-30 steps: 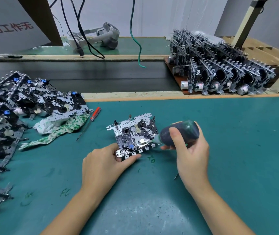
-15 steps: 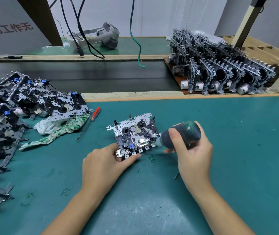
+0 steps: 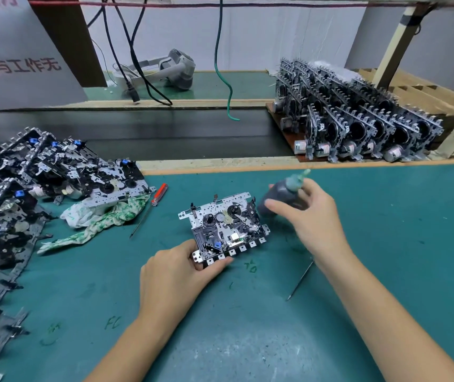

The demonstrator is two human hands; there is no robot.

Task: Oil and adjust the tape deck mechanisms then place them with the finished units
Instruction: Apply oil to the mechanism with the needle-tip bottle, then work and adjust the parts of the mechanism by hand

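The green worktop (image 3: 385, 257) fills the lower frame. At left sprawls the heap of unfinished mechanisms (image 3: 27, 188); at upper right the finished units (image 3: 358, 125) stand in upright rows on a brown board, beyond the worktop's wooden edge.

Centre frame, the tape deck mechanism (image 3: 224, 224) lies flat on the mat. Your left hand (image 3: 176, 274) holds its near-left corner, thumb curled along the front edge and fingers (image 3: 192, 244) on the plate. Your right hand (image 3: 314, 219), just right of the mechanism, grips the dark oil bottle (image 3: 286, 198) with fingers wrapped round its body; the capped nozzle points up and away from the mechanism, blurred.

Smaller items: a crumpled green-and-white rag (image 3: 104, 216) under the edge of the heap, a red-handled screwdriver (image 3: 151, 208) beside it, and a thin metal probe (image 3: 300, 279) under your right forearm.

The oiling looks finished for now; adjusting and stacking remain. The risks from here: setting the bottle down carelessly could tip it and spill oil on the mat; your forearm could knock the probe as you reach; and an oily grip could let the mechanism slip on its way to the finished rows.
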